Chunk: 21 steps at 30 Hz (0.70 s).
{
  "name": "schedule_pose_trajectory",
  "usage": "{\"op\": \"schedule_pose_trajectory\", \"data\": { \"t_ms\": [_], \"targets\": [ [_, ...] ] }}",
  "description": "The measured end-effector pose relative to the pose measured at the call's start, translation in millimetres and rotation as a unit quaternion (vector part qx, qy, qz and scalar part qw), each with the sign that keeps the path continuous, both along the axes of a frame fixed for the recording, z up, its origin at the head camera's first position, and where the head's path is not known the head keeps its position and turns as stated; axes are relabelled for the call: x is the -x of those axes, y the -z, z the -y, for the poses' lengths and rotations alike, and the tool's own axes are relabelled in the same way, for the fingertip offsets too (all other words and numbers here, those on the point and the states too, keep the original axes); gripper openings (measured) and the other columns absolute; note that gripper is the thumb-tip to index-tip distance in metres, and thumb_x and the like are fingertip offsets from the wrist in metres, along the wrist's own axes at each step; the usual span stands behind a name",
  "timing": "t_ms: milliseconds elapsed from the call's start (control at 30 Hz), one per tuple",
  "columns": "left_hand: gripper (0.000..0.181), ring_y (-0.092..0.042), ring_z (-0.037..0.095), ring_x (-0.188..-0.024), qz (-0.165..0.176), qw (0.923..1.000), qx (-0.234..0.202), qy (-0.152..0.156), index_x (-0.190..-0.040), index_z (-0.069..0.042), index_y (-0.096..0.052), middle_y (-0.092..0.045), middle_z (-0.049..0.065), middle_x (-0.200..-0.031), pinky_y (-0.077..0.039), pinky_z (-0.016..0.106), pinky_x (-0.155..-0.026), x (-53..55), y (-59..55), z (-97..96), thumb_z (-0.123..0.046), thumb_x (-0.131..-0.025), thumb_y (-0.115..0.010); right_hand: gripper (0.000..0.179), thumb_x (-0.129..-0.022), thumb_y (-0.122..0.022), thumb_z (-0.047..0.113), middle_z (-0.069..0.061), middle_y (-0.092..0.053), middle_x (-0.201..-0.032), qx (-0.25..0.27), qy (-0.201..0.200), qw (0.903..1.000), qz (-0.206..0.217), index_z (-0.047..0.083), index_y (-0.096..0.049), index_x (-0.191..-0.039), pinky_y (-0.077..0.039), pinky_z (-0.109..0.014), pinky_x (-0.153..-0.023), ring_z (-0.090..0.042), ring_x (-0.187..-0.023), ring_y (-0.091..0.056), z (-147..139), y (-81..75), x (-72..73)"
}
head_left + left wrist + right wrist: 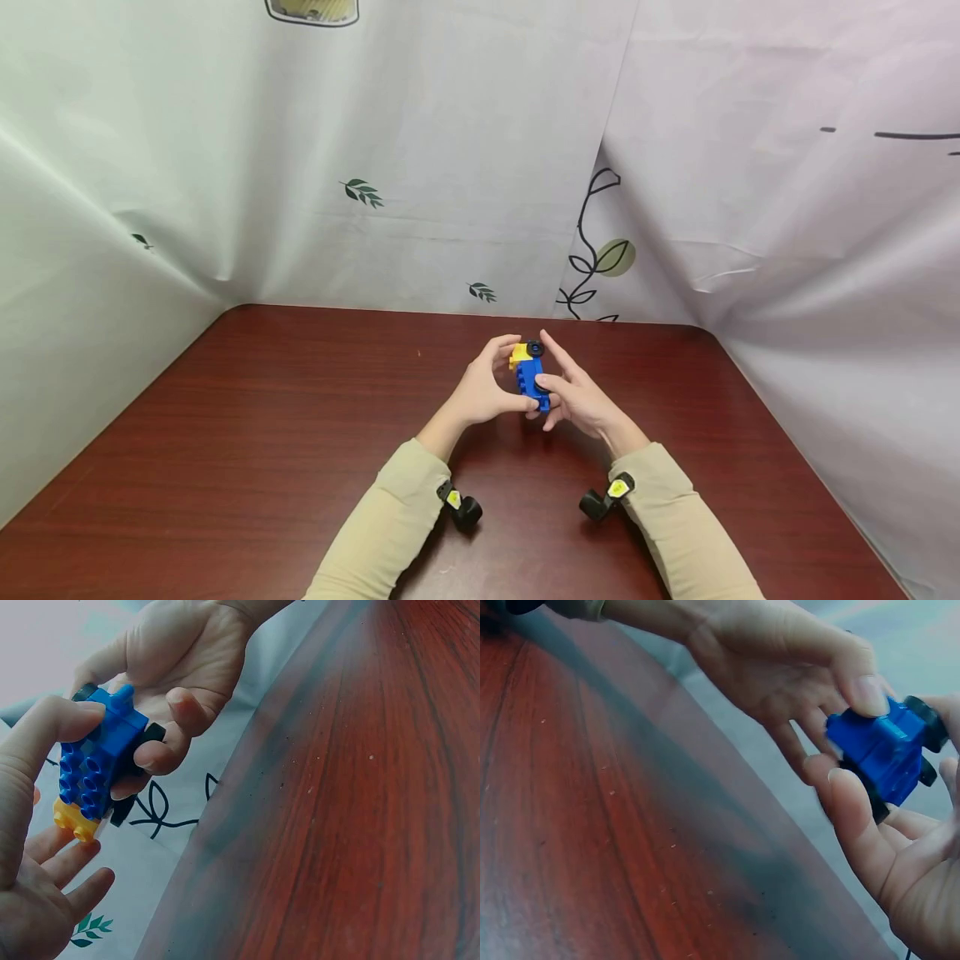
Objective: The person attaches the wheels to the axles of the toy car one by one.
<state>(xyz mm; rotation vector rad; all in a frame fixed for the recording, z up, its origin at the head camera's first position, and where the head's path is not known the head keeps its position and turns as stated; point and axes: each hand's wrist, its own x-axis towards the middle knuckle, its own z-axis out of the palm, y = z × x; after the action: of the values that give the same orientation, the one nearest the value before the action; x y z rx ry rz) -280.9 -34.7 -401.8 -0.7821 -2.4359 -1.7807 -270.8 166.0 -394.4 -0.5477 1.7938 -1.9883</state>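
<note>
A small blue toy car [529,377] built of studded blocks is held off the table between both hands. Its yellow brick [75,820] sits at one end, beside rows of blue studs. Black wheels [925,724] show along its sides. The left hand [478,388] grips the car lengthwise, thumb on the blue end and fingers by the yellow end. From the other side, the right hand [587,403] holds it with thumb and curled fingers around the wheel side. Fingers partly hide the underside.
The dark red wooden table [262,450] extends beneath both arms. A pale cloth backdrop [450,150] with leaf prints surrounds its far and side edges. Black wrist cameras [467,513] are strapped over the beige sleeves [390,521].
</note>
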Motion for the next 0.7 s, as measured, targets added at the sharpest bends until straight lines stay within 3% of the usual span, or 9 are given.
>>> {"op": "schedule_pose_trajectory", "data": {
  "t_ms": [133,267,433,700],
  "targets": [
    [0.089,-0.048,0.025,-0.127,0.008,1.0,-0.001,-0.005,-0.141,-0.028,-0.032,-0.044,0.007,-0.144,-0.041,0.046,-0.104,0.1,-0.7,1.2,-0.023,-0.069,-0.084,0.064,-0.098,-0.049,0.034,-0.019,-0.062,-0.106,-0.065,0.046,0.9965,-0.025,0.045,-0.011,-0.149,-0.058,-0.034,-0.059,-0.025,-0.075,-0.071,2,0.4,1.2],
    [0.09,-0.046,0.027,-0.129,0.009,0.9997,0.003,-0.021,-0.142,-0.029,-0.031,-0.041,0.008,-0.146,-0.041,0.05,-0.104,0.4,0.7,1.9,-0.025,-0.069,-0.084,0.064,-0.097,-0.05,0.038,-0.027,-0.055,-0.124,-0.13,0.103,0.9829,-0.08,0.032,-0.016,-0.151,-0.058,-0.041,-0.066,-0.027,-0.083,-0.069,1,-0.1,1.8],
    [0.089,-0.045,0.027,-0.129,0.02,0.9993,-0.002,-0.031,-0.143,-0.024,-0.029,-0.042,0.009,-0.143,-0.041,0.051,-0.103,1.8,2.5,3.5,-0.027,-0.071,-0.082,0.058,-0.096,-0.055,0.027,-0.026,-0.052,-0.132,-0.163,0.139,0.9668,-0.14,0.016,-0.03,-0.148,-0.057,-0.046,-0.076,-0.029,-0.099,-0.065,-1,-5.6,-1.0],
    [0.084,-0.047,0.028,-0.127,0.054,0.9962,-0.051,-0.046,-0.143,-0.02,-0.028,-0.04,0.012,-0.142,-0.04,0.046,-0.106,8.8,-0.2,8.4,-0.029,-0.076,-0.079,0.05,-0.087,-0.065,0.007,-0.022,-0.054,-0.131,-0.178,0.139,0.9476,-0.226,0.006,-0.049,-0.135,-0.055,-0.042,-0.085,-0.04,-0.109,-0.058,5,-40.9,-21.7]
  ]
}}
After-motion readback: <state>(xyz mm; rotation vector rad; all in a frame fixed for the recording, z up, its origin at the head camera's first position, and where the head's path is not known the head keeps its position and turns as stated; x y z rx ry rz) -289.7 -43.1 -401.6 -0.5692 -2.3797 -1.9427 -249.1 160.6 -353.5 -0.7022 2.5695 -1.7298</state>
